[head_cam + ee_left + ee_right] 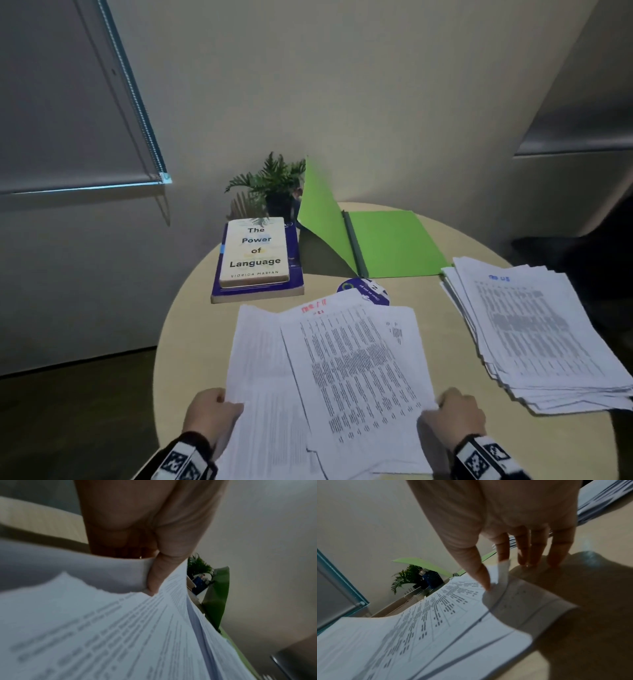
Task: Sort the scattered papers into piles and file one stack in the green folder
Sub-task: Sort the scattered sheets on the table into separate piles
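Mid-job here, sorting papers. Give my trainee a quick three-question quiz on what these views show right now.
1. True or false: the green folder lies closed.
2. Which sits on the purple book? A) a plant pot B) the book "The Power of Language" C) a paper pile
3. Fill in: the left hand grips the loose papers at their near ____ corner.

Key:
1. False: it is open, its left cover raised.
2. B
3. Left; the right hand pinches a sheet at the near right corner. A separate pile lies at the table's right.
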